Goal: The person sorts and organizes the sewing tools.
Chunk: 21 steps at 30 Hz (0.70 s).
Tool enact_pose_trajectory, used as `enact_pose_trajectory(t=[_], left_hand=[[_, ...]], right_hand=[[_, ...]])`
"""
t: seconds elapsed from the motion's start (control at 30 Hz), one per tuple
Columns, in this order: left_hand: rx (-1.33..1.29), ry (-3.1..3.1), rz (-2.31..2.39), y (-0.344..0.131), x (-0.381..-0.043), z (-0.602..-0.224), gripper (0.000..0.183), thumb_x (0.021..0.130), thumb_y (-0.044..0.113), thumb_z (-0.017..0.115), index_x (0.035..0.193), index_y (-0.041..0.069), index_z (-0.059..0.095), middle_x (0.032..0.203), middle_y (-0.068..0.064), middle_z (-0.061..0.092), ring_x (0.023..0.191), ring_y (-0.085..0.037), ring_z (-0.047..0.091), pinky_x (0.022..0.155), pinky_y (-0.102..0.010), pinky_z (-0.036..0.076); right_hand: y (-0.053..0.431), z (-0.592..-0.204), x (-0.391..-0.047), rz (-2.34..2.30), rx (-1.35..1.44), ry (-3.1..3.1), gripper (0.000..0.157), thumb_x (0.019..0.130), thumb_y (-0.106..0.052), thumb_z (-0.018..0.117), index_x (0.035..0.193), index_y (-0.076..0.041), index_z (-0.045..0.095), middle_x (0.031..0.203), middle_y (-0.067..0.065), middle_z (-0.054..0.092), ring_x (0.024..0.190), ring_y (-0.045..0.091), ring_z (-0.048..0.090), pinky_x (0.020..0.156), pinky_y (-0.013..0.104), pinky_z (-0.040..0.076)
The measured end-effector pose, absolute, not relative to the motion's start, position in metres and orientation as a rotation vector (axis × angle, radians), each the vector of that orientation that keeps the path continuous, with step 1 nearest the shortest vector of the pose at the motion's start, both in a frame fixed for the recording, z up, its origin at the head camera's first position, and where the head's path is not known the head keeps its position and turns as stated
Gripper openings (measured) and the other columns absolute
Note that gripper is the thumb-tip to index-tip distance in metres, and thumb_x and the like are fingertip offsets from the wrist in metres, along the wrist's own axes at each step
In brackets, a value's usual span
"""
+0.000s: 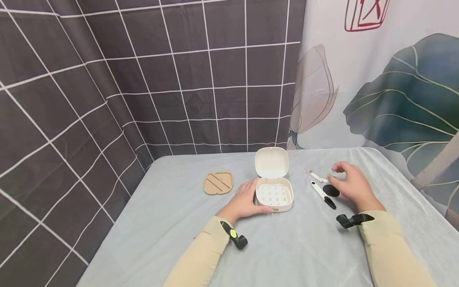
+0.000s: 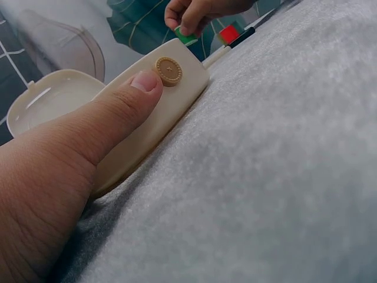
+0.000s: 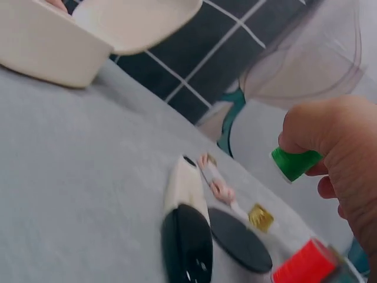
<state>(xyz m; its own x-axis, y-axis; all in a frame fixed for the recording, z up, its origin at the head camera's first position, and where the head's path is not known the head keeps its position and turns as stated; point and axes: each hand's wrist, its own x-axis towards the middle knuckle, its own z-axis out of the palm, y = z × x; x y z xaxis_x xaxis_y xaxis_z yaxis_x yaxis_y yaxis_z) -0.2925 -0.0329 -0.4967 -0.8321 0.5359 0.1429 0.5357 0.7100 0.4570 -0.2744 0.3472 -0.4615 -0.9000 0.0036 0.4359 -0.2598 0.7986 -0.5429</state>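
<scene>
Pinching a green spool [image 3: 296, 164], right hand [image 1: 353, 185] is narrow, well right of the open-lidded cream box [image 1: 284, 208]. Left hand [image 1: 244, 202] lies spread against the box's left side, thumb on its front. Pale grey cloth [image 1: 161, 243] underneath; dark gridded curtain [image 1: 229, 69] behind.

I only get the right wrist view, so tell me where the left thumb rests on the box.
Observer: The left hand has its thumb on the front of the box, right by the round button.
Operator: Now report what's inside the box.
Observer: Rows of small pegs stand in it.
Operator: Tell me what lies left of the box.
Observer: A tan tray with slanting dividers, lying apart from the box.
</scene>
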Motion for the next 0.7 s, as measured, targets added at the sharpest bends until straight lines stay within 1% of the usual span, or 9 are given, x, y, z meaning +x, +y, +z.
enact_pose_trajectory(t=[0.2, 0.33, 0.5, 0.7], left_hand=[[0.926, 2.915, 0.776, -0.033, -0.294, -0.497, 0.115, 0.076, 0.071, 0.075, 0.161, 0.017, 0.021, 0.16, -0.008, 0.036, 0.149, -0.023, 0.03, 0.124, -0.037, 0.017], [0.92, 2.904, 0.79, -0.032, -0.292, -0.5, 0.115, 0.076, 0.071, 0.075, 0.161, 0.016, 0.021, 0.16, -0.009, 0.037, 0.149, -0.023, 0.03, 0.124, -0.038, 0.017], [0.9, 2.895, 0.783, -0.031, -0.29, -0.5, 0.116, 0.076, 0.073, 0.073, 0.162, 0.017, 0.019, 0.162, -0.008, 0.033, 0.15, -0.023, 0.028, 0.125, -0.038, 0.016], [0.907, 2.9, 0.777, -0.032, -0.291, -0.498, 0.115, 0.076, 0.072, 0.074, 0.162, 0.018, 0.019, 0.162, -0.007, 0.034, 0.15, -0.023, 0.028, 0.125, -0.037, 0.015]], right_hand=[[0.335, -0.449, -0.277, 0.852, 0.281, -2.549, 0.029, 0.091, -0.018, 0.069, 0.112, 0.0, 0.062, 0.111, 0.025, 0.064, 0.108, 0.042, 0.052, 0.091, 0.057, 0.038], [0.329, -0.441, -0.276, 0.835, 0.337, -2.533, 0.03, 0.09, -0.016, 0.072, 0.114, 0.001, 0.064, 0.11, 0.025, 0.065, 0.113, 0.045, 0.051, 0.094, 0.06, 0.038], [0.323, -0.436, -0.273, 0.835, 0.388, -2.499, 0.027, 0.089, -0.011, 0.074, 0.112, 0.001, 0.066, 0.108, 0.025, 0.067, 0.113, 0.045, 0.052, 0.093, 0.061, 0.038], [0.308, -0.428, -0.274, 0.802, 0.482, -2.456, 0.029, 0.088, -0.009, 0.076, 0.113, 0.003, 0.069, 0.107, 0.024, 0.069, 0.106, 0.044, 0.058, 0.091, 0.059, 0.042]])
